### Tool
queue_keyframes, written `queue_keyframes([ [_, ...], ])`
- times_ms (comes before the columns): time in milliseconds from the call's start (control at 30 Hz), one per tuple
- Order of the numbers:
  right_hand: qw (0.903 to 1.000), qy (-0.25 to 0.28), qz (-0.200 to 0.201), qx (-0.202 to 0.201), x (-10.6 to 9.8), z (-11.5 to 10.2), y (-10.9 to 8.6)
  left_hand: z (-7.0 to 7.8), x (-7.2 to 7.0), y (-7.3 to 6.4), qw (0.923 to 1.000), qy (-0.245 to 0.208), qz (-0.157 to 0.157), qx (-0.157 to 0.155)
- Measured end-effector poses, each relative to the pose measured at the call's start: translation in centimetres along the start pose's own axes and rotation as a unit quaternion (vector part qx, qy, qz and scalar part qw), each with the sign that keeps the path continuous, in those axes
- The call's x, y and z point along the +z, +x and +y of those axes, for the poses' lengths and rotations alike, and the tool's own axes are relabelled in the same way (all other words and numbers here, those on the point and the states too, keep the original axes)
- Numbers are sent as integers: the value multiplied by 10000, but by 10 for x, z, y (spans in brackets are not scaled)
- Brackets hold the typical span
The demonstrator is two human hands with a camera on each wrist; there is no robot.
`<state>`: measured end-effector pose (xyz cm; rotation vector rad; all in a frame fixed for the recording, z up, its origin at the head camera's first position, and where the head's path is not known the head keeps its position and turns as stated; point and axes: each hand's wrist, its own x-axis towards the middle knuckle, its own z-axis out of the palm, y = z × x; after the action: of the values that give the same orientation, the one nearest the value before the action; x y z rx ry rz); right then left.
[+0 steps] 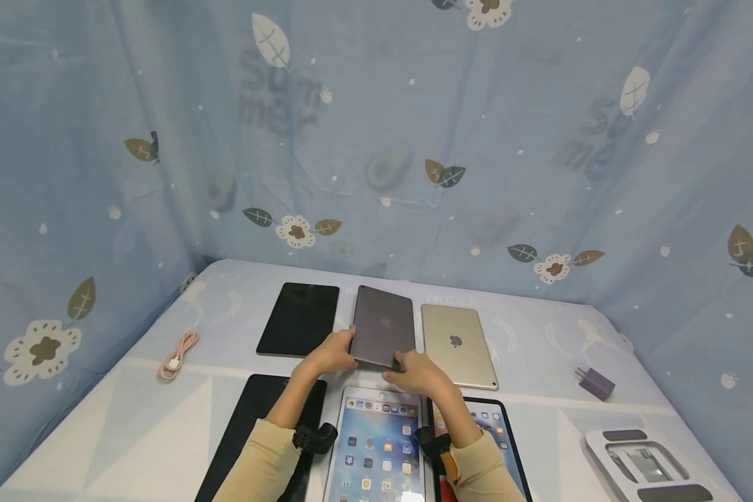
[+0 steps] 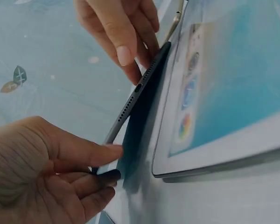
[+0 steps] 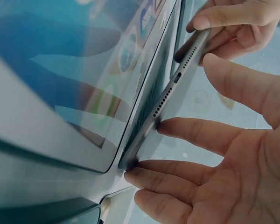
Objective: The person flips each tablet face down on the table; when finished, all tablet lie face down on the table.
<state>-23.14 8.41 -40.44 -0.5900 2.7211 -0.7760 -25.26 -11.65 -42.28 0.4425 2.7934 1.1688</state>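
Observation:
A dark grey tablet [image 1: 384,322] is back side up in the middle of the far row, its near edge raised from the table. My left hand [image 1: 332,354] pinches it at the near left corner, thumb above and fingers beneath. At the near right corner my right hand [image 1: 419,374] touches it with extended fingers [image 3: 196,133]; the thumb stands apart from the edge. The port and speaker holes along that raised edge [image 2: 139,87] face me. Closer to me lies a white tablet [image 1: 376,446] with its screen lit, between my forearms.
A black-screened tablet [image 1: 300,319] and a gold tablet [image 1: 458,346] flank the grey one. Partly under my forearms are a black tablet [image 1: 245,425] and a lit tablet [image 1: 508,446]. A pink cable [image 1: 177,357] lies left; a purple charger [image 1: 596,384] and a folded stand [image 1: 649,467] lie right.

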Motion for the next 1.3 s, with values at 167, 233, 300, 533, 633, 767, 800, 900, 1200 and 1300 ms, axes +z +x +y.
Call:
queue_keyframes([
  [167,10000,-30,-37,-21,1,0,-1,-1,1,0,9997,187,-27,-151],
  [233,10000,-4,-33,24,1,0,-1,2,0,0,9999,87,-55,-74],
  [300,10000,0,-37,44,0,-1,-1,6,-1,-1,9996,-161,-212,32],
  [533,9999,57,-130,62,-3,-4,0,16,-6,-3,9963,-362,-743,250],
  [633,9996,226,-94,130,-3,-5,1,14,-10,-5,9974,-60,-690,175],
  [767,9993,376,-28,20,4,-11,7,5,-21,-9,9990,156,-402,-99],
  [800,9992,410,-34,-19,7,-14,10,2,-25,-10,9991,225,-311,-175],
  [900,9989,424,-69,-209,17,-26,20,-11,-38,-16,9976,476,-72,-503],
  [1200,9975,564,-286,-307,37,-54,46,-42,-64,-34,9839,862,236,-1548],
  [1300,9974,547,-338,-317,42,-60,52,-48,-67,-36,9805,872,300,-1737],
])
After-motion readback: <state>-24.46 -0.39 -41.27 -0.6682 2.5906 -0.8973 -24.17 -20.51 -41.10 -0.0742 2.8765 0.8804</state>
